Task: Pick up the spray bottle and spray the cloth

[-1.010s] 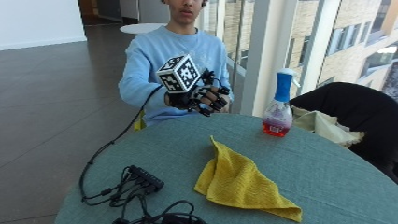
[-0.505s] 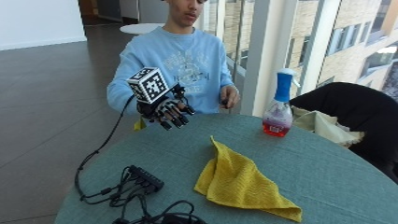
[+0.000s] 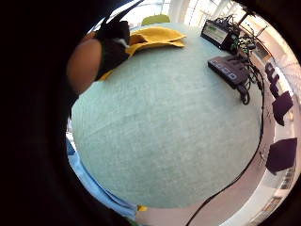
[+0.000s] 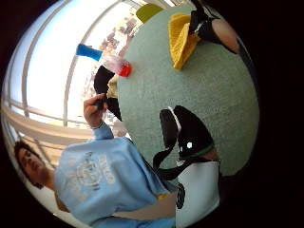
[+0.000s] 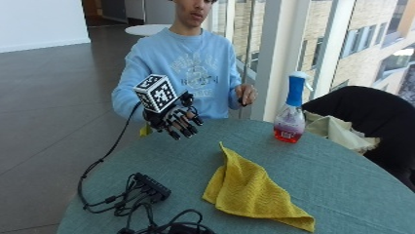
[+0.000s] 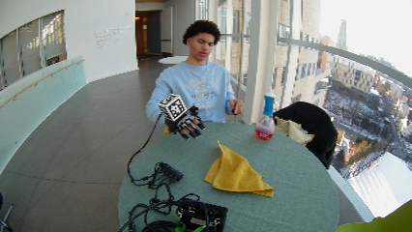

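Nothing is in the grip yet: the gloved right hand hangs above the bench at centre-left of the outside view, fingers relaxed and pointing down, holding nothing. Over the last second it has swung from the middle of the frame, nearer the spray bottle, out toward the left and lower, so the reach seems not to have started. That bottle stands upright at upper right, well apart from the hand. Between them, lower in the frame, the yellow cloth lies crumpled. I'd judge the pick-up still entirely ahead.
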{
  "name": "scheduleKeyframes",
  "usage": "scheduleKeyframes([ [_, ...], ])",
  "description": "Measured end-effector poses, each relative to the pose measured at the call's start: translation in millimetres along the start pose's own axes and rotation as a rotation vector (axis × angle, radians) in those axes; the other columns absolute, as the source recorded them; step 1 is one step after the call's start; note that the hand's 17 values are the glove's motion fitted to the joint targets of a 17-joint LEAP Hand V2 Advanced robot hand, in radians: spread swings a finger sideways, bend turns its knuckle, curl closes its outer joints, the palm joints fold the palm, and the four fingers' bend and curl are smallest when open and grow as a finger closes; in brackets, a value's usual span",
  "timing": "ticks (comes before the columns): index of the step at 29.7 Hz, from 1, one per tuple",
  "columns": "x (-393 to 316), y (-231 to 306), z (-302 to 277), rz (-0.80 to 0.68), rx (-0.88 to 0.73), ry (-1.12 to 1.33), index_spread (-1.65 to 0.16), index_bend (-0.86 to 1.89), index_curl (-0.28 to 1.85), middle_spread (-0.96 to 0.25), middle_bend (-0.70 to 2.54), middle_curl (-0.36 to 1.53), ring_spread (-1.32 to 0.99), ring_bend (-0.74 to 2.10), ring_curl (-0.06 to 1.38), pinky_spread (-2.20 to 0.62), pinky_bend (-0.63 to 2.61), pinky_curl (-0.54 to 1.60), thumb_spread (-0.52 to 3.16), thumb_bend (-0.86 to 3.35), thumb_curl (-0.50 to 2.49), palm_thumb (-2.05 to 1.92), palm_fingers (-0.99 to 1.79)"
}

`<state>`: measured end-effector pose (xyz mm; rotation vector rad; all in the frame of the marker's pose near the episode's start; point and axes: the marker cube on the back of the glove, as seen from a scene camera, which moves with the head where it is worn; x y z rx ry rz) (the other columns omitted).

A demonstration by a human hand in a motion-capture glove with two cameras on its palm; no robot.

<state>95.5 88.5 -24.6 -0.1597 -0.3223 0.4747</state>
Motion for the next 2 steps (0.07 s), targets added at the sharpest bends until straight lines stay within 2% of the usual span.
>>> scheduleKeyframes([
  [2,-1.0,0.4,0.8,-0.002,-0.002,0.005,-0.37,0.17,0.30,-0.09,0.26,0.41,-0.02,0.23,0.32,0.22,0.18,0.33,1.12,-0.02,0.38,0.71,0.68],
])
